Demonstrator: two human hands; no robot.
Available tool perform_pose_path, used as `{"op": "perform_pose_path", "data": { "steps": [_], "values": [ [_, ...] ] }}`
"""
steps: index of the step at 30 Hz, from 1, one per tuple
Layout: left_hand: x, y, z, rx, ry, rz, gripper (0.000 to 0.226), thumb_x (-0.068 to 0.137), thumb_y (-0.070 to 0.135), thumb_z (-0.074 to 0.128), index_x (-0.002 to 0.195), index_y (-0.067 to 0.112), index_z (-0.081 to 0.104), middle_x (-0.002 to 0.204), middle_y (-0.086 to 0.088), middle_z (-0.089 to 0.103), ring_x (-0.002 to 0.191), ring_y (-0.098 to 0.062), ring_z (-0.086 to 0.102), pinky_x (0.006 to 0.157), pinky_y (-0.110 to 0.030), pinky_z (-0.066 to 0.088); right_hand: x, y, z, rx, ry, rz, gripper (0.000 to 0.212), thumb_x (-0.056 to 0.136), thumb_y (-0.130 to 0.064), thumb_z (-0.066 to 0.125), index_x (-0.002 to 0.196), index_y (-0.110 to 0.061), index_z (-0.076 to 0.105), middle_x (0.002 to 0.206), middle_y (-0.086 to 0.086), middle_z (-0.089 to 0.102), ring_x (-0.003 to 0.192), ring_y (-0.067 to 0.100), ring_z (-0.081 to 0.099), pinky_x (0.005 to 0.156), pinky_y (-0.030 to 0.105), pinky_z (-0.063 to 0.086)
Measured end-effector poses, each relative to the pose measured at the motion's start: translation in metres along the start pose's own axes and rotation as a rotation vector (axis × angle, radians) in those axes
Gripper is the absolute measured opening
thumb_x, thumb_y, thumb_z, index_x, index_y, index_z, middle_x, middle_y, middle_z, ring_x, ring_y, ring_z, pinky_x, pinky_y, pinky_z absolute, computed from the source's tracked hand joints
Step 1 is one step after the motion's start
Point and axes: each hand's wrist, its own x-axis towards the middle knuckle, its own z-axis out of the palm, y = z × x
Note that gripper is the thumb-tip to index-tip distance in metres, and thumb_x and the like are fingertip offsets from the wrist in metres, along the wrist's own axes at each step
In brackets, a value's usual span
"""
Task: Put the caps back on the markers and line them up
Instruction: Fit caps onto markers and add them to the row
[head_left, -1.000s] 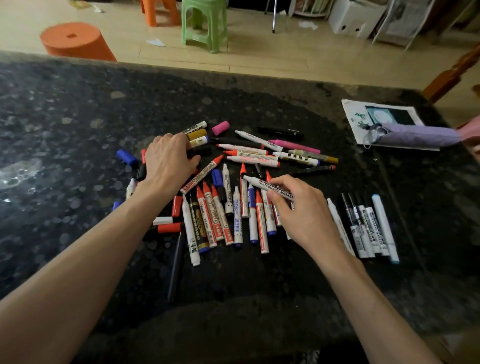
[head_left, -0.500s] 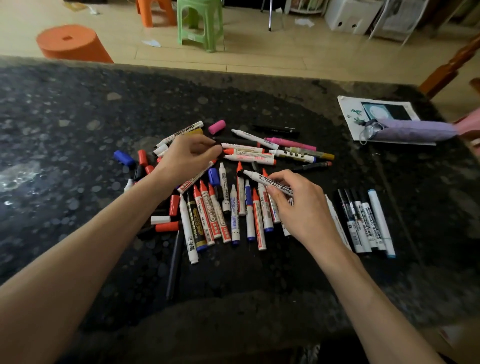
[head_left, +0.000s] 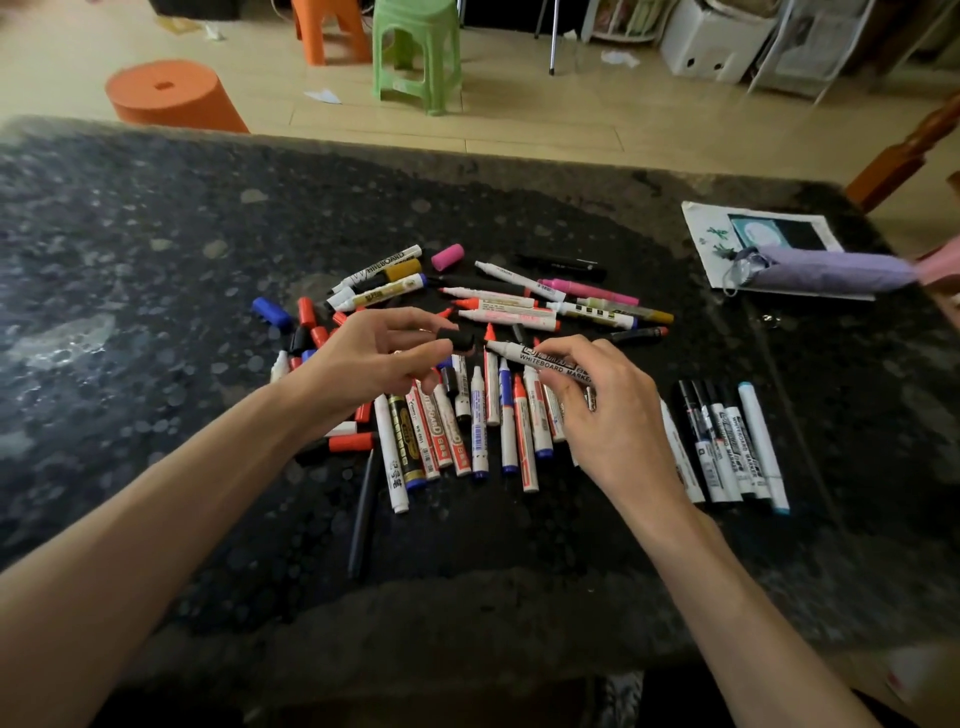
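My left hand pinches a black cap just above the pile. My right hand grips an uncapped whiteboard marker, its tip pointing left a little short of the cap. Below both hands lie several uncapped markers with red, blue and black tips, side by side. Loose red and blue caps are scattered at the left. Several capped black markers and a light blue one lie in a row on the right. More markers lie crosswise farther back, with a pink cap.
The dark speckled table carries a paper sheet and a folded purple umbrella at the far right. A thin black pen lies near the front. Orange and green stools stand on the floor beyond the far edge.
My left hand has left the caps at the left with a black cap and moved right toward the marker. My right hand has lifted the whiteboard marker off the pile.
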Motion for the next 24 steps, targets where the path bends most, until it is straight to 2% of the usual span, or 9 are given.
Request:
{"op": "perform_pose_path", "data": {
  "steps": [2, 5, 9, 11, 13, 17, 19, 22, 24],
  "values": [
    [-0.003, 0.002, 0.001, 0.013, 0.001, 0.0, 0.024, 0.097, 0.019, 0.068, 0.12, 0.013, 0.069, 0.1, -0.003, 0.077, 0.072, -0.015, 0.062, 0.087, -0.049, 0.044, 0.0, 0.0, -0.001, -0.001, 0.007, -0.015, 0.025, 0.1, -0.021, 0.067, 0.124, -0.024, 0.07, 0.106, -0.009, 0.064, 0.1, 0.005, 0.061, 0.088, 0.031, 0.055],
    [-0.006, 0.002, 0.005, 0.089, -0.015, 0.018, 0.02, 0.097, 0.021, 0.069, 0.116, 0.016, 0.07, 0.104, -0.012, 0.076, 0.076, -0.02, 0.062, 0.083, -0.045, 0.048, -0.003, -0.001, 0.0, 0.008, -0.007, -0.049, 0.026, 0.1, -0.022, 0.067, 0.125, -0.025, 0.071, 0.105, -0.01, 0.064, 0.102, 0.008, 0.062, 0.091, 0.039, 0.055],
    [-0.006, 0.0, 0.015, 0.304, 0.024, 0.156, 0.013, 0.095, 0.017, 0.07, 0.106, 0.022, 0.073, 0.089, 0.002, 0.078, 0.067, -0.011, 0.065, 0.066, -0.018, 0.051, -0.004, -0.001, 0.004, -0.003, -0.044, -0.088, 0.028, 0.102, -0.027, 0.065, 0.13, -0.026, 0.071, 0.106, -0.011, 0.064, 0.102, 0.006, 0.061, 0.089, 0.036, 0.055],
    [-0.008, 0.0, 0.018, 0.45, 0.086, 0.241, 0.016, 0.092, 0.019, 0.073, 0.102, 0.031, 0.074, 0.082, 0.011, 0.076, 0.066, -0.005, 0.068, 0.064, -0.022, 0.055, -0.004, 0.002, 0.003, 0.003, -0.058, -0.116, 0.03, 0.103, -0.026, 0.065, 0.132, -0.024, 0.07, 0.104, -0.009, 0.064, 0.098, 0.007, 0.061, 0.086, 0.036, 0.055],
    [-0.01, 0.001, 0.019, 0.503, 0.132, 0.309, 0.02, 0.092, 0.02, 0.074, 0.103, 0.037, 0.073, 0.081, 0.008, 0.077, 0.073, -0.013, 0.073, 0.072, -0.036, 0.06, -0.004, 0.003, 0.004, 0.022, -0.057, -0.137, 0.031, 0.103, -0.025, 0.064, 0.133, -0.022, 0.069, 0.099, -0.007, 0.063, 0.092, 0.009, 0.061, 0.079, 0.037, 0.055],
    [-0.012, 0.004, 0.028, 0.514, 0.214, 0.428, 0.019, 0.096, 0.018, 0.069, 0.108, 0.03, 0.077, 0.075, 0.007, 0.076, 0.068, -0.022, 0.072, 0.069, -0.05, 0.057, -0.006, 0.004, 0.005, 0.062, 0.012, -0.157, 0.032, 0.104, -0.022, 0.063, 0.134, -0.016, 0.069, 0.095, -0.004, 0.064, 0.085, 0.012, 0.063, 0.073, 0.038, 0.055],
    [-0.013, 0.004, 0.033, 0.51, 0.247, 0.459, 0.018, 0.098, 0.014, 0.067, 0.111, 0.02, 0.078, 0.072, 0.009, 0.074, 0.064, -0.019, 0.071, 0.063, -0.042, 0.056, -0.007, 0.004, 0.006, 0.086, 0.04, -0.154, 0.031, 0.103, -0.021, 0.064, 0.134, -0.014, 0.069, 0.095, -0.003, 0.065, 0.084, 0.013, 0.064, 0.072, 0.04, 0.056],
    [-0.014, 0.001, 0.041, 0.498, 0.262, 0.458, 0.019, 0.098, 0.007, 0.065, 0.112, 0.011, 0.078, 0.072, 0.007, 0.074, 0.062, -0.004, 0.068, 0.058, -0.013, 0.048, -0.012, 0.003, 0.008, 0.097, 0.056, -0.153, 0.031, 0.103, -0.02, 0.064, 0.134, -0.013, 0.069, 0.093, -0.003, 0.065, 0.082, 0.014, 0.064, 0.069, 0.042, 0.056],
    [-0.014, 0.001, 0.043, 0.483, 0.264, 0.462, 0.019, 0.098, 0.005, 0.064, 0.11, 0.011, 0.078, 0.073, 0.006, 0.074, 0.065, -0.007, 0.071, 0.061, -0.014, 0.051, -0.015, 0.001, 0.01, 0.088, 0.063, -0.136, 0.033, 0.103, -0.022, 0.062, 0.135, -0.013, 0.068, 0.092, -0.004, 0.064, 0.08, 0.012, 0.062, 0.067, 0.04, 0.056]
  ]
}}
